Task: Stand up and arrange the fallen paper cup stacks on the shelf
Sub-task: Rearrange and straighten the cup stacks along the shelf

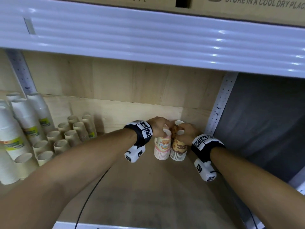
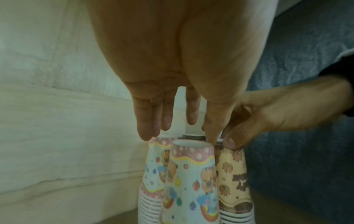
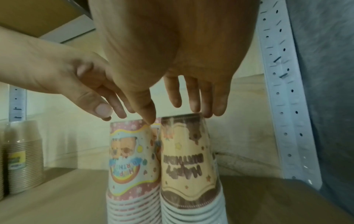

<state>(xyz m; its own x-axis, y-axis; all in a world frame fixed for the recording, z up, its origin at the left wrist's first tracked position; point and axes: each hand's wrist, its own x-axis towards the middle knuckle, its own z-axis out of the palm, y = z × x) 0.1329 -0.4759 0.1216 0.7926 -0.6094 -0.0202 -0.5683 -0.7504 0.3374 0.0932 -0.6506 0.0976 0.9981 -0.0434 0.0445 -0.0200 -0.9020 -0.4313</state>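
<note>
Upside-down paper cup stacks stand upright together at the back right of the wooden shelf [image 1: 140, 187]: a pink birthday stack [image 1: 162, 147] [image 3: 132, 151] and a brown birthday stack [image 1: 179, 149] [image 3: 187, 151] in front, more stacks behind them, half hidden. My left hand [image 1: 162, 129] [image 2: 178, 136] hangs over the pink stacks [image 2: 191, 181], fingers straight, tips touching their tops. My right hand [image 1: 183, 132] [image 3: 178, 116] hovers over the brown stack [image 2: 232, 174], straight fingertips resting on its top and the thumb beside it. Neither hand grips anything.
Tall white cup stacks [image 1: 19, 129] and shorter kraft cup stacks [image 1: 71, 134] fill the shelf's left side. A perforated metal post [image 1: 219, 104] stands just right of the birthday stacks, with grey cloth [image 1: 264, 121] beyond. The white upper shelf beam [image 1: 148, 38] runs overhead.
</note>
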